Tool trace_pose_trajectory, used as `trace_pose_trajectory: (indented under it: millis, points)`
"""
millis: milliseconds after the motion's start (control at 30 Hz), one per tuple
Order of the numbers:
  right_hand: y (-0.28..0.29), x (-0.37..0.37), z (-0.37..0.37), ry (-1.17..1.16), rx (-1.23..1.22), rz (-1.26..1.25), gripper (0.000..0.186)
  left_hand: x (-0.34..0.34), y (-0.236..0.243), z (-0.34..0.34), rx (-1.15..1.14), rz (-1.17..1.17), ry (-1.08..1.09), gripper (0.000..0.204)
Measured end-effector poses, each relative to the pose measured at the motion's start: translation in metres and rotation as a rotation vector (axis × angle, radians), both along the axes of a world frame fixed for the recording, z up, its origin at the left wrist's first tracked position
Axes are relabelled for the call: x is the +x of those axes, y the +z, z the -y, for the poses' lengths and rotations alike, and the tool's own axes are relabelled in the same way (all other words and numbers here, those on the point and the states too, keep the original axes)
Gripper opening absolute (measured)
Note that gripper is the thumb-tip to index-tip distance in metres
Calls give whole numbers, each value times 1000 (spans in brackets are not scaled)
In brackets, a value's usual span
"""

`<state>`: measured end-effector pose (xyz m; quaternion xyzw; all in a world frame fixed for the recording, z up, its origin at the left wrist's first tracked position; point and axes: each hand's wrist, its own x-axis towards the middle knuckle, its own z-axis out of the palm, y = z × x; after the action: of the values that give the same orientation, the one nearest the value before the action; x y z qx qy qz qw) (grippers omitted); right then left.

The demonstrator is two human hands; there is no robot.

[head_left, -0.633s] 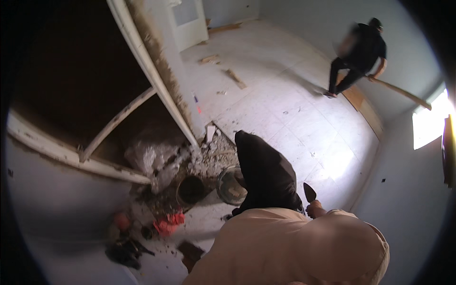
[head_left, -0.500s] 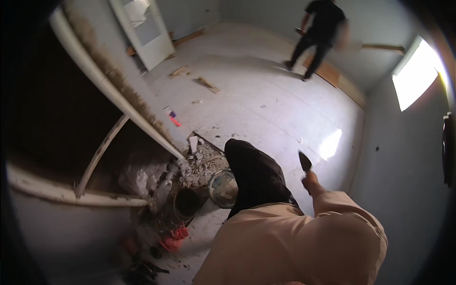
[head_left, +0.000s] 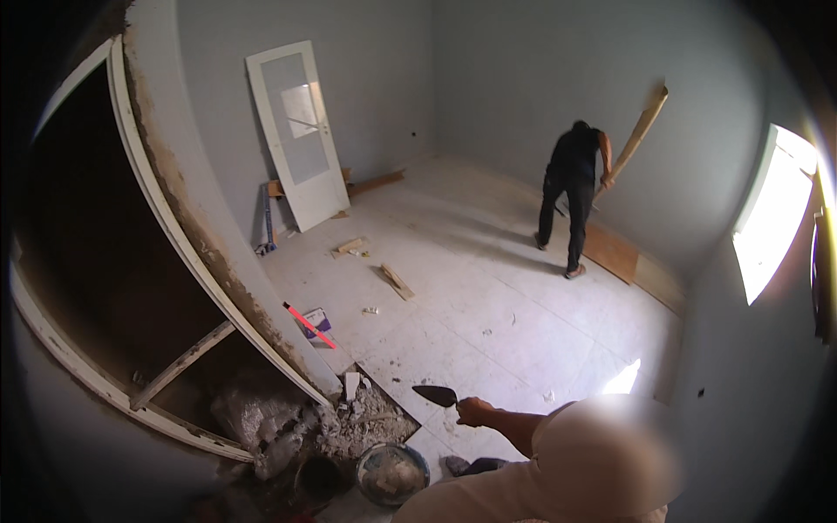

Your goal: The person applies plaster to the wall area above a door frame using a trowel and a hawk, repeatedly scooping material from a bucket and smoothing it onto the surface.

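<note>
My right hand (head_left: 475, 411) grips the handle of a pointing trowel (head_left: 434, 395). Its dark, leaf-shaped blade points left above the tiled floor. The sleeve is beige and the forearm bare. Below and to the left of the blade stands a round bucket (head_left: 360, 478) with greyish material inside. Broken rubble (head_left: 377, 429) fills a gap in the tiles beside it, at the foot of the door frame. A darker round container (head_left: 317, 479) sits left of the bucket. My left hand is outside the picture.
A white frame (head_left: 196, 257) with a crossbar borders a dark opening at left. Clear plastic (head_left: 253, 414) lies by its base. A white door (head_left: 334, 187) leans on the far wall. Wood offcuts (head_left: 397, 281) and a red bar (head_left: 311, 327) lie on the floor. A person (head_left: 573, 183) holds a long board (head_left: 641, 131).
My right hand and the trowel have swung left, the blade now pointing left toward the rubble. The view has tilted up. The other person has bent over and now holds a long board.
</note>
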<state>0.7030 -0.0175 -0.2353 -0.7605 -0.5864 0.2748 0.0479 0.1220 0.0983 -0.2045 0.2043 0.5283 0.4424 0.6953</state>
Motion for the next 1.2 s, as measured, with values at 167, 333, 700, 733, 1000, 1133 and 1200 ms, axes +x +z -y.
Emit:
trace_pose_trajectory:
  millis: [167, 333, 700, 733, 1000, 1133, 1200]
  points:
    - [-15, 72, 37, -403, -127, -351, 32, -4, -10, 72, -19, 53, 152, 39]
    - [-30, 90, 119, -726, -392, -392, 20, -57, -34, 210, -72, 99, 388, 38]
    - [9, -70, 188, -710, -275, -503, 32, -202, -99, 579, -104, -146, 899, 34]
    - [12, -83, 181, -624, -313, -474, 31, -215, -97, 606, -83, -246, 900, 34]
    - [45, -112, 78, -268, -302, -157, 23, -134, -48, 615, -260, 235, 1399, 37]
    - [74, -150, 5, -168, -252, -195, 24, -122, -85, 725, -352, -345, 1084, 40]
    - [82, -173, -22, -114, -160, -251, 23, -94, -85, 743, -362, -318, 1122, 41]
